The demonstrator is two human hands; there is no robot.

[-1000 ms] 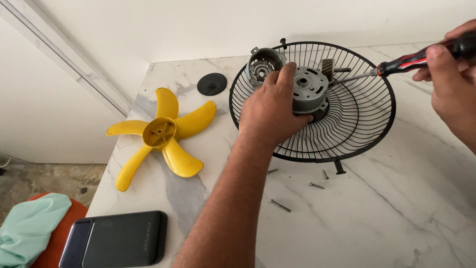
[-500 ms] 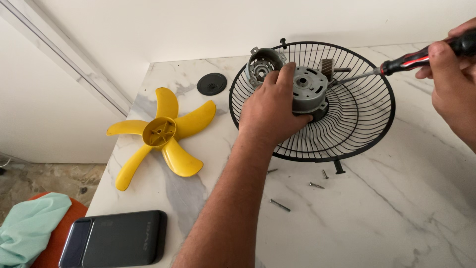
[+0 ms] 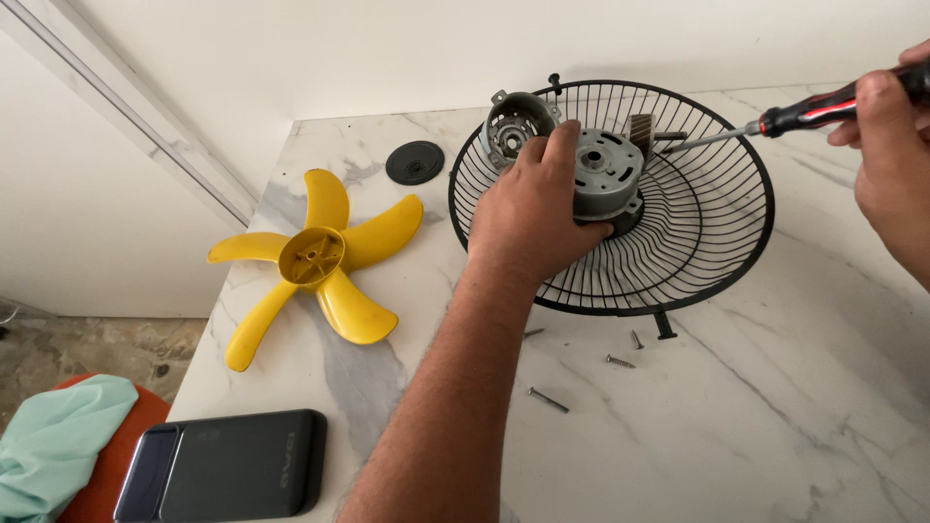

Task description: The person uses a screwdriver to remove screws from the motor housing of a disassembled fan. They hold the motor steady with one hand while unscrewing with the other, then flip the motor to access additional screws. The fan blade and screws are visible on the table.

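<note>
- One dark power bank is lying flat at the near edge of the marble counter; beside it, off the counter, one mint cloth is sitting on one orange stool.
- Four loose screws are lying on the marble just in front of the guard: one long screw, one shorter screw, one small screw and one partly hidden by the forearm.
- One yellow fan blade with five paddles is lying hub-up, left of the guard, well apart from both hands.
- Left hand is gripping one grey fan motor, fingers wrapped over its left side and top.
- The motor is sitting inside one black wire fan guard, near its centre, the guard lying dished-up on the counter.
- Right hand is clenching one red-and-black screwdriver; its tip is touching the motor's far right side by a small brown part.
- One grey motor housing cap is resting on the guard's far left rim.
- One black round cap is lying farther left on the marble.
</note>
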